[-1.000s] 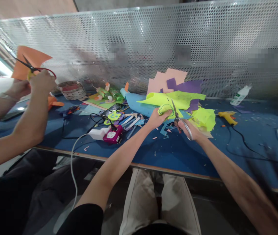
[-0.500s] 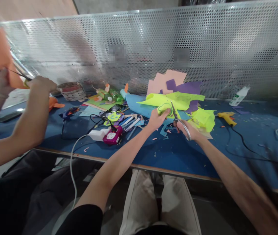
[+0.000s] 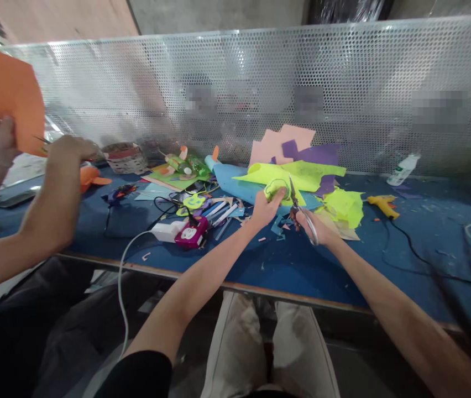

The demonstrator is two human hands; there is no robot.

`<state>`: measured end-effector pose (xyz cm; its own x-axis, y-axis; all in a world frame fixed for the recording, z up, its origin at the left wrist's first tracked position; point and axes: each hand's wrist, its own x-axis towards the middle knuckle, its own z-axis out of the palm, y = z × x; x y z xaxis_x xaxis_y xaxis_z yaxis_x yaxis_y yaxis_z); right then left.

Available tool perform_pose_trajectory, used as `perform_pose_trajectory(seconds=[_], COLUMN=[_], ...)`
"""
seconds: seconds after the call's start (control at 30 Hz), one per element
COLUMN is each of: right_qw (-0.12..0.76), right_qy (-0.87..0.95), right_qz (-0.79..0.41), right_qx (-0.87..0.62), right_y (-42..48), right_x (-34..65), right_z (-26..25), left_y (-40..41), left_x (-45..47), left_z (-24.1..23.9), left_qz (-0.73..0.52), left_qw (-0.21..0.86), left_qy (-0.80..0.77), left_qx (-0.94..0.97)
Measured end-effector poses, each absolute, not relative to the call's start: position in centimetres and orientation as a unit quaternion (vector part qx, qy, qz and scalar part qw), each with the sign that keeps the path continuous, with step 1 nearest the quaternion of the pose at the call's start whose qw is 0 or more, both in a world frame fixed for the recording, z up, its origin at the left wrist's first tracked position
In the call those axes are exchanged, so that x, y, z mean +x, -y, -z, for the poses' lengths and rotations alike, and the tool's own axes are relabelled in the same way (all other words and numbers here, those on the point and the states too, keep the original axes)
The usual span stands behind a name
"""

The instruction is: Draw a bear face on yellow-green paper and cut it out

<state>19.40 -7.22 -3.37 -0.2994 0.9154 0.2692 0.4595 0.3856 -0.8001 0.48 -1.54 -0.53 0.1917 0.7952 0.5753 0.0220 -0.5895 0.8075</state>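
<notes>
My left hand (image 3: 267,207) pinches a small yellow-green paper piece (image 3: 276,189) with a dark outline drawn on it. In my right hand (image 3: 315,226) is a pair of scissors (image 3: 294,200), the fingers wrapped round its handles and the blades pointing up beside the paper piece. Behind both hands lies a larger yellow-green sheet (image 3: 302,172), partly curled, over a blue paper roll (image 3: 235,185). Crumpled yellow-green paper (image 3: 341,207) rests just right of the scissors.
A magenta power adapter (image 3: 191,232), markers (image 3: 214,209) and paper scraps lie left. A yellow glue gun (image 3: 383,206) and white bottle (image 3: 403,169) are right. A metal mesh panel (image 3: 235,72) backs the blue table (image 3: 302,271). On the left a co-worker cuts orange paper (image 3: 11,83).
My hands stay nearly in place; the paper piece and scissors shift slightly, while the view tilts a little. The co-worker's orange sheet has turned and shows a broader face.
</notes>
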Motion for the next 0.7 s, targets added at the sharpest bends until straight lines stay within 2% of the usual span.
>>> perform_pose_trajectory(seconds=[0.33,0.53,0.7], right_qw=[0.398,0.421,0.396], right_qy=[0.731,0.738,0.759], right_qz=[-0.294,-0.193,-0.208], right_qx=[-0.470,-0.490,-0.473], right_y=[7.3,7.5,7.3], right_x=[19.1,18.3,18.2], right_z=[3.3,2.6,2.2], left_y=[1.5,1.6,1.5], left_x=[0.4,0.6,0.3], left_z=[0.6,0.4,0.4], left_qz=[-0.541,-0.559,-0.540], left_qw=[0.354,0.392,0.351], left_qy=[-0.310,-0.285,-0.282], left_qx=[0.697,0.673,0.711])
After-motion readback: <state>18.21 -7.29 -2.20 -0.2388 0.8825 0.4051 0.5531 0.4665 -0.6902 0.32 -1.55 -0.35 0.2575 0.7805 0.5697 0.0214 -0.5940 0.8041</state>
